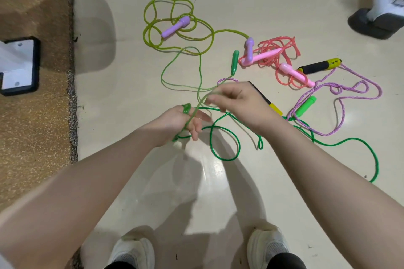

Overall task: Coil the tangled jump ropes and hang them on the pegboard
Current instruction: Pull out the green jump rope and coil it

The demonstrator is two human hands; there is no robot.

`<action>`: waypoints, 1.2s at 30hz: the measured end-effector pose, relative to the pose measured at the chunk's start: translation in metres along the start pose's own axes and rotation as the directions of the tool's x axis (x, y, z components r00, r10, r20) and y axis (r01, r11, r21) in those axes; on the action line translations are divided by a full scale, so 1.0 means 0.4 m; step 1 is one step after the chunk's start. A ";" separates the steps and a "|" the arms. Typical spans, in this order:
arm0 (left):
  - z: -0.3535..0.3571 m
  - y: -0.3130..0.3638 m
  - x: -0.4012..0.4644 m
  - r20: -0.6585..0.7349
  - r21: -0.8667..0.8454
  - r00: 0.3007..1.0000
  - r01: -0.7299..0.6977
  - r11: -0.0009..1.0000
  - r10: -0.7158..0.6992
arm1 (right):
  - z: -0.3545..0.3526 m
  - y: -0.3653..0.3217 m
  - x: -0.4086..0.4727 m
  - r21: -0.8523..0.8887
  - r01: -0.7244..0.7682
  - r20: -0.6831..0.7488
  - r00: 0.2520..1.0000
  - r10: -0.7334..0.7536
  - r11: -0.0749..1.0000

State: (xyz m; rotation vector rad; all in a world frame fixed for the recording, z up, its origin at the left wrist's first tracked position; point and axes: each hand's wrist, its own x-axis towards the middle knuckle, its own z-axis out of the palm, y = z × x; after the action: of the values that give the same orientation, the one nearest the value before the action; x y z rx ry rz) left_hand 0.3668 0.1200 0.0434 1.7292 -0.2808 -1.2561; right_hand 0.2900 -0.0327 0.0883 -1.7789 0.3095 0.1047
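While the ropes lie spread out on the pale floor (pixel 135 181), one green jump rope (pixel 225 148) is partly lifted up. It is thin, shiny and see-through. Some of it makes loops on the floor just past the hands, and a long bend runs far out to the right. Its two green handles lie apart: one (pixel 235 61) near the middle of the floor and a brighter one (pixel 305 106) to the right.

Further away sits a yellow-green jump rope (pixel 175 26) in a messy pile of rings, with a purple handle (pixel 176 26) on top and another purple handle (pixel 249 49) at its far end. Next to that is a pink jump rope (pixel 282 59), bunched up tight, with pink handles. A purple braided jump rope (pixel 341 102) wiggles along the right side, and its black and yellow handle (pixel 319 65) lies near the pink pile.

The left hand (pixel 181 124) is low, with its fingers curled around turns of the green rope. The right hand (pixel 238 100) is a little higher and further out. Its fingertips pinch a green strand that goes tight down to the left hand. Both arms reach forward, bare. Two white shoes (pixel 131 253) stand on the floor below. A brown carpet (pixel 32 116) covers the left side.
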 end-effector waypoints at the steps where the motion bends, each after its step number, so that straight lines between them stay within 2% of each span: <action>1: 0.011 0.011 -0.011 0.100 -0.119 0.995 0.004 0.993 0.008 | -0.002 0.010 0.008 0.046 0.015 -0.134 0.991 -0.009 0.999; 2: 0.022 0.025 -0.024 0.211 -0.241 0.977 0.023 0.970 0.029 | -0.004 0.022 0.015 0.078 0.027 -0.238 0.971 -0.008 0.997; 4: 0.038 0.048 -0.041 0.389 -0.414 0.918 0.100 0.905 0.076 | 0.001 0.049 0.024 0.067 0.024 -0.322 0.947 -0.001 0.997; 7: 0.060 0.074 -0.048 0.424 -0.551 0.899 0.161 0.819 0.109 | 0.015 0.088 0.029 0.013 -0.066 -0.253 0.965 0.067 0.998; 10: 0.055 0.075 -0.042 0.300 -0.721 0.947 0.144 0.677 0.118 | 0.032 0.103 0.010 0.004 -0.241 0.006 0.971 0.241 0.971; 12: 0.033 0.066 -0.028 0.172 -0.798 0.981 0.086 0.596 0.088 | 0.045 0.098 -0.015 -0.028 -0.380 0.191 0.906 0.378 0.925; 14: 0.003 0.054 -0.008 0.044 -0.810 0.998 0.015 0.586 0.036 | 0.057 0.087 -0.038 -0.186 -0.455 0.362 0.792 0.492 0.871; 15: -0.011 0.045 0.005 -0.021 -0.806 1.000 -0.013 0.592 -0.007 | 0.063 0.077 -0.048 -0.305 -0.444 0.447 0.714 0.538 0.842; 17: -0.044 0.016 0.028 -0.179 -0.771 0.977 -0.070 0.632 -0.111 | 0.071 0.055 -0.064 -0.500 -0.345 0.576 0.552 0.602 0.794; 18: -0.060 0.000 0.036 -0.255 -0.734 0.954 -0.087 0.673 -0.155 | 0.072 0.039 -0.071 -0.534 -0.285 0.619 0.510 0.598 0.796; 19: -0.077 -0.017 0.038 -0.298 -0.685 0.937 -0.078 0.724 -0.181 | 0.070 0.025 -0.075 -0.525 -0.226 0.654 0.509 0.559 0.821; 20: -0.089 -0.033 0.033 -0.290 -0.635 0.937 -0.037 0.771 -0.194 | 0.066 0.007 -0.077 -0.484 -0.168 0.676 0.551 0.489 0.859; 21: -0.097 -0.048 0.026 -0.230 -0.589 0.952 0.031 0.807 -0.204 | 0.059 -0.010 -0.075 -0.428 -0.117 0.667 0.629 0.400 0.896; 22: -0.096 -0.058 0.013 -0.126 -0.530 0.967 0.122 0.839 -0.220 | 0.050 -0.020 -0.067 -0.361 -0.088 0.601 0.740 0.303 0.929; 23: -0.085 -0.059 -0.004 -0.001 -0.436 0.968 0.225 0.871 -0.250 | 0.039 -0.021 -0.054 -0.274 -0.086 0.472 0.856 0.212 0.958; 24: -0.069 -0.053 -0.022 0.117 -0.306 0.950 0.311 0.900 -0.289 | 0.027 -0.018 -0.040 -0.173 -0.097 0.305 0.941 0.147 0.980; 25: -0.050 -0.044 -0.038 0.214 -0.175 0.924 0.354 0.919 -0.316 | 0.014 -0.012 -0.025 -0.077 -0.100 0.132 0.985 0.110 0.992; 27: -0.016 -0.020 -0.053 0.372 -0.054 0.884 0.326 0.944 -0.284 | -0.009 0.008 0.002 0.073 -0.098 -0.156 0.982 0.108 0.993; 29: 0.008 0.002 -0.049 0.496 -0.104 0.853 0.247 0.963 -0.165 | -0.019 0.036 0.015 0.159 -0.123 -0.327 0.930 0.170 0.980; 30: 0.014 0.013 -0.044 0.547 -0.160 0.832 0.215 0.963 -0.095 | -0.020 0.054 0.015 0.149 -0.161 -0.363 0.909 0.206 0.976; 32: 0.018 0.039 -0.037 0.614 -0.315 0.787 0.174 0.933 0.061 | -0.013 0.092 0.000 0.103 -0.256 -0.318 0.907 0.276 0.961; 33: 0.017 0.052 -0.033 0.596 -0.413 0.790 0.147 0.899 0.145 | -0.003 0.111 -0.013 0.088 -0.296 -0.227 0.924 0.309 0.951; 34: 0.014 0.065 -0.030 0.531 -0.509 0.821 0.109 0.854 0.212 | 0.009 0.124 -0.027 0.070 -0.333 -0.098 0.936 0.338 0.940; 36: 0.004 0.082 -0.020 0.294 -0.625 0.928 0.005 0.780 0.230 | 0.039 0.131 -0.049 0.012 -0.398 0.177 0.903 0.390 0.917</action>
State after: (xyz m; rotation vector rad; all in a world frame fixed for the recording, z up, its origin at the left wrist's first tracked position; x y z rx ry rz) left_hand 0.3726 0.1071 0.0739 0.9005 -0.1506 -1.3725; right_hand 0.2590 -0.0252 0.0400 -1.6253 0.5405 0.5339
